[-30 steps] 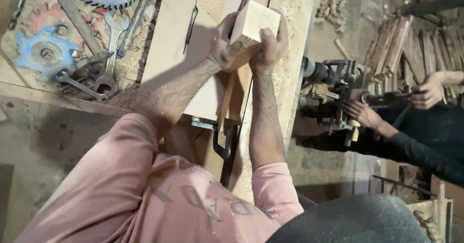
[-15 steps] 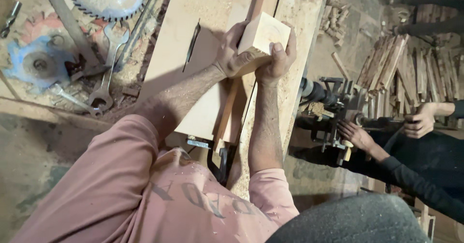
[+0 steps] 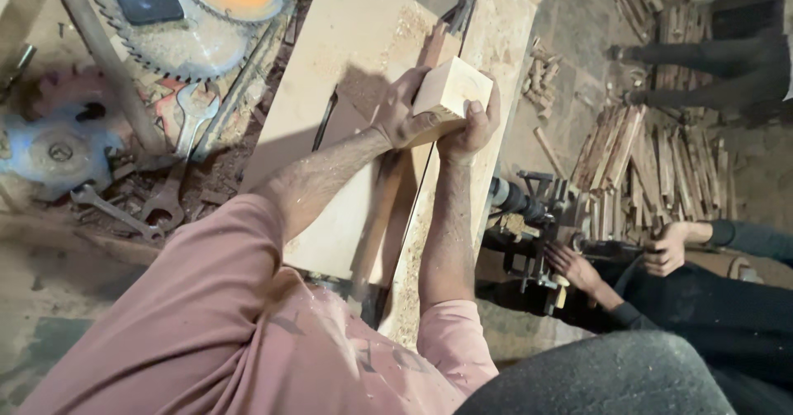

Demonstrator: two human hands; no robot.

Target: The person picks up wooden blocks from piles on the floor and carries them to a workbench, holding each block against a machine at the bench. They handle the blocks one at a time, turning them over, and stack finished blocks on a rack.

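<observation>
The person is gripping a pale wooden block (image 3: pixel 450 91) with both hands over the long bench (image 3: pixel 347 60), which is dusted with sawdust. The left hand (image 3: pixel 402 113) is wrapping the block's near-left side, its fingers (image 3: pixel 395 93) curled and clamped on the wood; the right hand (image 3: pixel 471 126) is cupping the block's right and lower edge, its fingers (image 3: pixel 489 105) likewise closed tight on it. The block is sitting between the two palms, tilted, with its top face left bare and turned up toward the camera. It seems to be resting over the dark slot (image 3: pixel 425 175) that runs along the bench, though whether it is touching the surface there cannot be told. Holding it from both sides like this is probably keeping it steady and square over that slot, with fingers on the flanks rather than underneath.

Left of the block, a large toothed saw blade with an orange centre (image 3: pixel 206 18) is lying beside the bench, and further left and lower some spanners (image 3: pixel 178 175) are lying in debris near a blue disc (image 3: pixel 49 151). Right of the block, well apart from it, another person's hands (image 3: pixel 669 246) are working at a small dark machine (image 3: pixel 537 217), with a heap of wooden sticks (image 3: pixel 652 167) behind it.
</observation>
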